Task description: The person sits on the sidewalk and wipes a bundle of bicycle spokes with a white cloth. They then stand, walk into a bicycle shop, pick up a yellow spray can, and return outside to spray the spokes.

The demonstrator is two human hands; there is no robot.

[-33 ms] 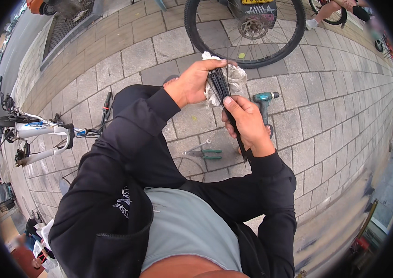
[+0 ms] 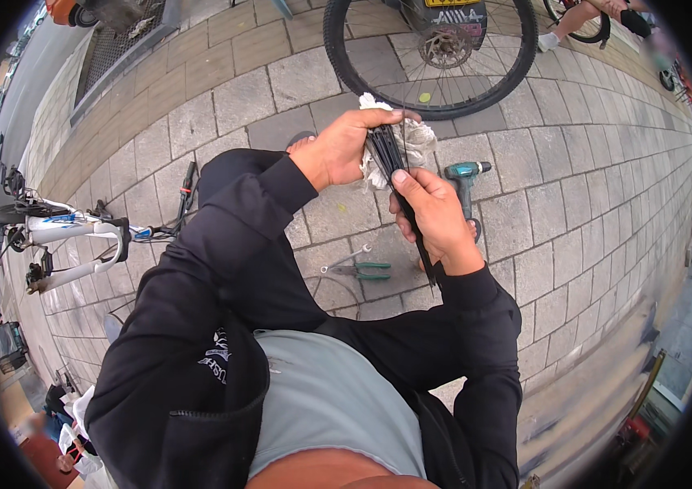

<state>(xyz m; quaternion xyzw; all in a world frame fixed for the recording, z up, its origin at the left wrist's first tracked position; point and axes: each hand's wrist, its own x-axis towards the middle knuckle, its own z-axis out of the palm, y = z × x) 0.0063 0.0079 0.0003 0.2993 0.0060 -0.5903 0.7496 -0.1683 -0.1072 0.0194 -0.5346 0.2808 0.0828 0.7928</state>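
My right hand [image 2: 431,212] is closed around the middle of a bundle of thin black strips [image 2: 385,145] that look like cable ties; the thumb lies on top. The bundle slants, its loose lower ends hanging out below that hand. At the upper end my left hand [image 2: 338,147] grips the bundle, thumb stretched across it. A crumpled whitish rag [image 2: 418,145] is bunched behind the strips, against the left hand's fingers, which it partly hides. Just beyond my right hand, a teal and black cordless drill [image 2: 464,173] lies on the paving.
Green-handled pliers [image 2: 372,271] and a spanner [image 2: 348,260] lie on the paving below my hands. A bicycle wheel [image 2: 344,69] stands ahead. To the left lies a white bicycle [image 2: 77,236], with a black rod-like tool [image 2: 187,191] beside it. A person's leg [image 2: 574,20] shows far right.
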